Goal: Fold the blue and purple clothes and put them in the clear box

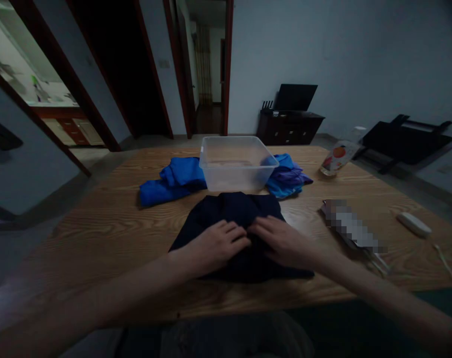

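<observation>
A dark navy garment [229, 211] lies folded on the wooden table [99, 223] right in front of me. My left hand [216, 243] rests flat on its middle, fingers pointing right. My right hand [281, 239] lies palm down beside it, fingers pointing left, the fingertips of both hands almost meeting. Neither hand grips the cloth; both press on top of it. Just behind the garment stands a clear plastic tub [236, 161] that looks empty.
A blue garment [169, 181] lies left of the tub, a blue and purple one [289, 179] to its right. A printed pouch [337, 156], a blurred flat item [350, 228] and a white remote-like object [413, 223] lie on the right side.
</observation>
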`<state>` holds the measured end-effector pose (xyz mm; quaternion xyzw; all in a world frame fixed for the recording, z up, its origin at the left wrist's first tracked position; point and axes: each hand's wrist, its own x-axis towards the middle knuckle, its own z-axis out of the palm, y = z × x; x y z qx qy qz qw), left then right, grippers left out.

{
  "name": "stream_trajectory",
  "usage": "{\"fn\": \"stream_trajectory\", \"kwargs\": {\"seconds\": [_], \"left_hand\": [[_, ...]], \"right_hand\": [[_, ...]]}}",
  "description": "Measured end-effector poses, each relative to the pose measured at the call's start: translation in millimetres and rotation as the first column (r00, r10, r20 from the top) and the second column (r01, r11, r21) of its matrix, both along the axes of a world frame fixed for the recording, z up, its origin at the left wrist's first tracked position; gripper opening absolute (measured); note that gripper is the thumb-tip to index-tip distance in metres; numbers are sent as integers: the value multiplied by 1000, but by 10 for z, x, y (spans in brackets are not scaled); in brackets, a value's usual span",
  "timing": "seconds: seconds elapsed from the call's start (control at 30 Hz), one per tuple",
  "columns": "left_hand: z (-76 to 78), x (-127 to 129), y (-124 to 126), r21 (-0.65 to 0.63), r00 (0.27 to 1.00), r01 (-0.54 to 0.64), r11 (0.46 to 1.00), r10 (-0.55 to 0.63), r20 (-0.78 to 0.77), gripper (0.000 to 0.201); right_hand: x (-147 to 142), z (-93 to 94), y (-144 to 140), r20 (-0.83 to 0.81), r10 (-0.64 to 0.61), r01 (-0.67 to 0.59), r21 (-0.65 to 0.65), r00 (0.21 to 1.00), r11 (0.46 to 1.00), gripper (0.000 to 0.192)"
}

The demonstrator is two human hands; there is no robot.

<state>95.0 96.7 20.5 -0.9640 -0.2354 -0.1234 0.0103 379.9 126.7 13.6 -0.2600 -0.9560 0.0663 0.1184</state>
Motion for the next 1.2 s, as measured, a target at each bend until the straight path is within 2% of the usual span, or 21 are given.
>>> {"fn": "stream_trajectory", "kwargs": {"seconds": [0.07, 0.13, 0.17, 0.23, 0.27, 0.33, 0.4, 0.43, 0.5, 0.6, 0.7, 0.8, 0.9, 0.97, 1.03, 1.1, 1.17, 1.2], "left_hand": [[-219, -130, -220, -224, 1000, 4, 975, -1, 10, 62], [-287, -328, -232, -408, 992, -35, 912, 80, 93, 81], [-280, -444, -167, -465, 980, -74, 882, 152, 131, 78], [-248, -683, 63, -522, 922, -210, 826, 345, 175, 58], [-247, -792, 204, -535, 867, -302, 789, 461, 189, 51], [-305, -962, 484, -570, 723, -488, 661, 672, 160, 49], [-439, -1041, 712, -578, 645, -584, 570, 758, 95, 54], [-519, -1045, 800, -581, 634, -601, 549, 770, 72, 56], [-666, -992, 929, -605, 626, -591, 533, 776, 73, 60], [-785, -853, 1040, -706, 552, -492, 509, 810, 199, 66], [-779, -811, 1059, -802, 469, -353, 482, 833, 294, 65], [-733, -965, 992, -875, 389, -243, 419, 868, 308, 66], [-726, -1187, 921, -928, 269, -123, 351, 912, 309, 70], [-746, -1265, 906, -941, 233, -87, 326, 925, 299, 72], [-764, -1260, 912, -950, 237, -83, 301, 932, 275, 75], [-755, -1199, 925, -968, 271, -59, 245, 937, 220, 77], [-705, -1121, 935, -983, 350, -58, 176, 925, 145, 75], [-666, -1084, 940, -985, 395, -66, 159, 911, 120, 73]], "right_hand": [[99, -209, -258, 94, 53, -50, -35, 994, 998, 52], [228, -171, -354, 134, 19, 7, -192, 991, 981, 75], [299, -88, -345, 144, 16, 26, -287, 989, 958, 76], [437, 87, -240, 115, -32, 79, -430, 993, 899, 52], [499, 135, -156, 94, -90, 123, -462, 992, 878, 43], [598, 89, 44, 42, -268, 259, -431, 963, 864, 40], [659, -121, 266, -39, -473, 433, -340, 880, 834, 42], [675, -255, 377, -90, -571, 515, -334, 816, 790, 43], [678, -509, 589, -156, -687, 587, -409, 710, 699, 46], [640, -734, 838, -250, -749, 560, -530, 614, 637, 53], [641, -761, 938, -356, -768, 432, -666, 533, 609, 58], [741, -703, 877, -400, -788, 331, -748, 467, 576, 57], [861, -674, 743, -402, -825, 238, -823, 398, 516, 55], [900, -689, 677, -371, -852, 171, -874, 371, 455, 54], [903, -717, 649, -329, -877, 137, -908, 350, 395, 55], [891, -731, 639, -292, -898, 139, -925, 330, 352, 59], [872, -712, 621, -259, -903, 173, -927, 344, 332, 69], [859, -687, 606, -254, -895, 189, -922, 366, 339, 74]]}}
